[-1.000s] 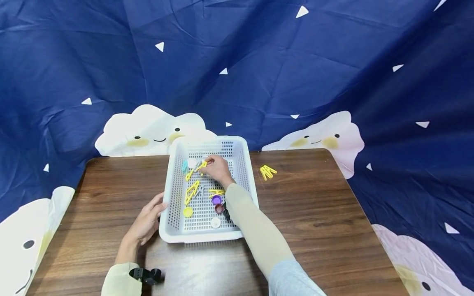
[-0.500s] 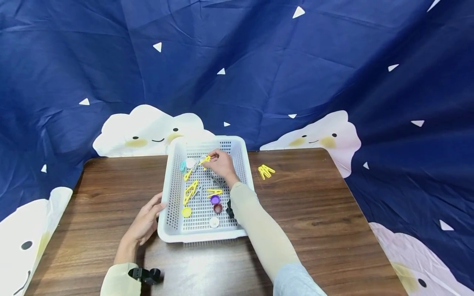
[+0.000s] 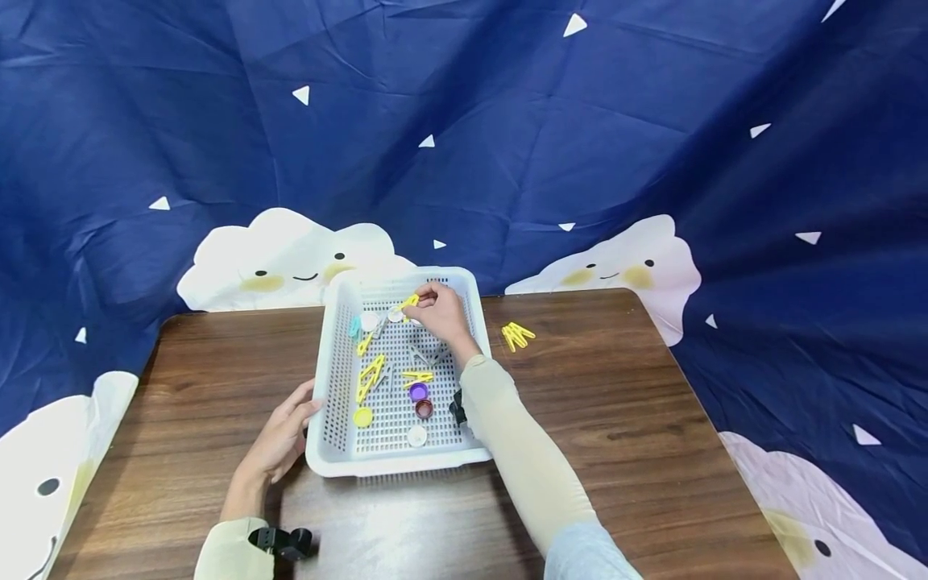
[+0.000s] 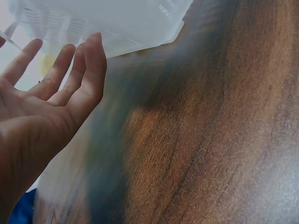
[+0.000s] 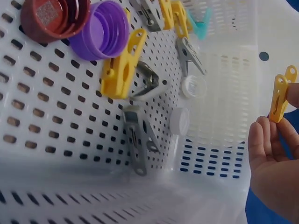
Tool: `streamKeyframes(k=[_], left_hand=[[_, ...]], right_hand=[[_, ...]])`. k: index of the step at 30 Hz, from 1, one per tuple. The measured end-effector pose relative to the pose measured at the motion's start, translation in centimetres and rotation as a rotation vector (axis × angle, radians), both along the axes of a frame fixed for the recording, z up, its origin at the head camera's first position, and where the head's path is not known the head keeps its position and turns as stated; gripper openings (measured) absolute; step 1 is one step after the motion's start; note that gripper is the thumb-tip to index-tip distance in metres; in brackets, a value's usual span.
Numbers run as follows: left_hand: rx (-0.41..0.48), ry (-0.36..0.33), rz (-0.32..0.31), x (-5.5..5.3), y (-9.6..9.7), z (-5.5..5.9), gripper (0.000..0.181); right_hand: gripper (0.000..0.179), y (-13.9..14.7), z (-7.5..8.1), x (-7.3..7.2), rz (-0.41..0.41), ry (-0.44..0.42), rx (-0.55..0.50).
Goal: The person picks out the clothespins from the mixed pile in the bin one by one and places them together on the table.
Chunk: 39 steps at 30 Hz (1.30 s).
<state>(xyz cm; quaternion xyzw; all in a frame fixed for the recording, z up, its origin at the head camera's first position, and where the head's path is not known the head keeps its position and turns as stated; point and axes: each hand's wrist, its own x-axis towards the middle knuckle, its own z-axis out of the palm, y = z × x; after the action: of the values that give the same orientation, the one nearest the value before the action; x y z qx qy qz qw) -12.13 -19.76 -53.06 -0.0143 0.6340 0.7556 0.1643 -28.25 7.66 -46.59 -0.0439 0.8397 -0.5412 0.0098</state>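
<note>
A yellow clothespin (image 5: 279, 98) is pinched in my right hand (image 3: 444, 316), raised over the far part of the white plastic basket (image 3: 397, 467). My left hand (image 4: 51, 98) rests at the basket's left side, its fingers loosely bent near the outer wall; exact contact is hard to see. Inside the basket lie more yellow clothespins (image 3: 370, 379) and grey clothespins (image 5: 135, 140). Among them are a purple cap (image 3: 418, 391), a dark red cap (image 3: 424, 409), a yellow cap (image 3: 362, 416), white caps (image 3: 416, 436) and a turquoise clothespin (image 5: 201, 23).
Several yellow clothespins (image 3: 517, 336) lie grouped on the wooden table (image 3: 594, 387), right of the basket. A blue curtain (image 3: 464, 121) with white clouds hangs behind the table's far edge.
My right hand has lifted and moved slightly right and away with the yellow clothespin, uncovering grey clothespins below. The left hand stays beside the basket. The view has shifted a little.
</note>
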Motion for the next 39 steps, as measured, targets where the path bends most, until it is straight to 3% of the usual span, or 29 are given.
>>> streamKeyframes(k=[14,24,39], left_hand=[[0.0,0.001,0.005,0.1,0.2,0.1,0.056],[-0.011,-0.006,0.011,0.1,0.1,0.2,0.057],[-0.014,0.005,0.005,0.2,0.0,0.0,0.055]], right_hand=[[0.03,1.3,1.4,0.1,-0.051,0.059,-0.031],[0.027,2.5,2.7,0.2,-0.106,0.082,0.032],[0.029,4.8,3.7,0.0,-0.146,0.155,-0.003]])
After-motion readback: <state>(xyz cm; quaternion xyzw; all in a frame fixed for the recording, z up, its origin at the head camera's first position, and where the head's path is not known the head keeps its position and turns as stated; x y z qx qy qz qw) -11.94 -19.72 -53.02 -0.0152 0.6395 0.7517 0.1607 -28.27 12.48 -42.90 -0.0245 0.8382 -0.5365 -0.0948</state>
